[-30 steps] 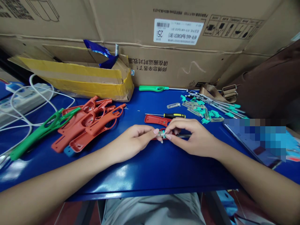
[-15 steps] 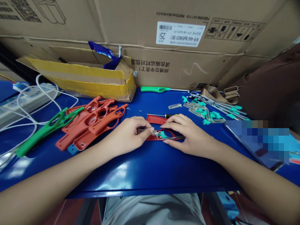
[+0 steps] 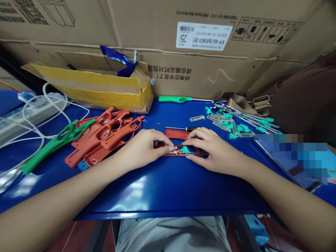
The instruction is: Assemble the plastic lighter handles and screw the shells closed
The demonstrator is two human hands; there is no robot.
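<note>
We have our left hand (image 3: 147,147) nearly closed, its fingertips pinching a clear tank (image 3: 174,152) over the red lighter shell (image 3: 181,155) on the table (image 3: 157,189); our right hand (image 3: 211,147) is half curled around the teal trigger (image 3: 186,150), its grip we cannot tell, and hides part of the screwdriver (image 3: 189,128); a second red shell (image 3: 173,133) lies just behind; orange-red shells (image 3: 89,147) crowd our left, loose teal pieces (image 3: 244,128) our right.
</note>
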